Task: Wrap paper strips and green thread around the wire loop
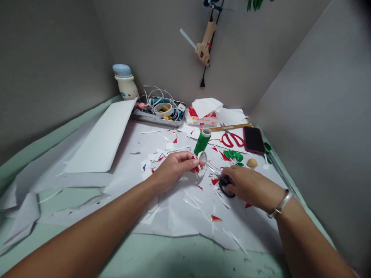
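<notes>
My left hand (pixel 179 168) is closed, thumb against fingers, on a clear round piece (pixel 204 159) with a pale rim. Whether it is a tape roll or a plastic disc I cannot tell. Something red shows at the fingertips. My right hand (pixel 242 183) grips scissors by their black handles (pixel 227 190), low over the paper. Their blades point left toward the clear piece. Just behind my left fingertips a spool of green thread (pixel 202 142) stands upright. Around both hands lie red and white paper scraps (pixel 216 218).
Behind are a metal tray (pixel 171 122) of tapes and cord, a tissue pack (pixel 203 117) and a bottle (pixel 126 87). White card (pixel 101 139) lies left. Red-handled scissors (pixel 232 139), a phone (pixel 254 139), green leaf-like pieces (pixel 234 156) and a glue gun (pixel 206 44) are rightward.
</notes>
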{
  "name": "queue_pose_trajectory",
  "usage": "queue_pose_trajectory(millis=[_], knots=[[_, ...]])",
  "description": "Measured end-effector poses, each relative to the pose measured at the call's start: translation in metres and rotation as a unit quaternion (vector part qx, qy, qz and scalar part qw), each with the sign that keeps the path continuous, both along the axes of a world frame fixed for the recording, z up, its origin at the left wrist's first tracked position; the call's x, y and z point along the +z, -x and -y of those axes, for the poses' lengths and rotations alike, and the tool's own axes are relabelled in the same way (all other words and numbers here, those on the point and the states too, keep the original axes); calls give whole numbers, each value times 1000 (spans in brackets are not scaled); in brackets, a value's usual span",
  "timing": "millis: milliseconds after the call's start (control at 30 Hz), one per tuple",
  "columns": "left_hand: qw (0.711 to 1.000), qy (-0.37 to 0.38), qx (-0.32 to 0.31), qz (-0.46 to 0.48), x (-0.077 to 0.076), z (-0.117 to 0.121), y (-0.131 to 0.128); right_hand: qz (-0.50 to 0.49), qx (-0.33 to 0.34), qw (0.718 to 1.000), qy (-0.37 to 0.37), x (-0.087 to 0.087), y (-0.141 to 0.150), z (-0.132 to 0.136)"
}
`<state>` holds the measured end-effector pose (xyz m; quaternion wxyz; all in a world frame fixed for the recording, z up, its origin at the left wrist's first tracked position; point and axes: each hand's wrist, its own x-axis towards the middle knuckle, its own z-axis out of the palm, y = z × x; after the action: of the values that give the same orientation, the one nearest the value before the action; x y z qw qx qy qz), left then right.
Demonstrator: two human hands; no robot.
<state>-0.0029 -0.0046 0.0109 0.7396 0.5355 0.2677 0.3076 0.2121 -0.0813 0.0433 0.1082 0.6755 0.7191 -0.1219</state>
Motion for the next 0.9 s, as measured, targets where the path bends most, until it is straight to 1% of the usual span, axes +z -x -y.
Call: queue_pose_trajectory(millis=[67, 133, 200, 267, 367, 433, 533, 600, 700, 800, 900], knots=[[1000, -10, 8, -11, 0, 2, 0, -47, 15, 998, -33, 3, 2, 1], [1000, -9, 9, -7, -1, 4, -1, -127, 13, 987, -95, 7, 9, 3], [1000, -1, 9, 4, -1, 5, -2, -247, 10, 958, -143, 8, 19, 4], [1000, 2, 17, 13, -1, 6, -2, -345, 19, 927, -143, 3, 30, 2], [999, -6, 32, 13, -2, 6, -3, -426, 17, 884, -191, -11, 42, -4], [999, -16, 33, 8, -2, 5, -3, -446, 1, 872, -204, -19, 46, -8], [999, -41, 36, 5, -1, 5, -3, -447, -9, 871, -204, -27, 46, -12], [997, -59, 42, -6, 0, 5, -2, -446, -12, 867, -223, -31, 45, -13], [992, -90, 71, -45, 2, 4, -1, -450, -15, 848, -279, -37, 40, -15], [986, -91, 112, -82, 5, 1, -1, -451, -9, 832, -323, -43, 34, -16], [984, -75, 139, -77, 5, -2, -1, -444, 19, 832, -332, -44, 32, -14]])
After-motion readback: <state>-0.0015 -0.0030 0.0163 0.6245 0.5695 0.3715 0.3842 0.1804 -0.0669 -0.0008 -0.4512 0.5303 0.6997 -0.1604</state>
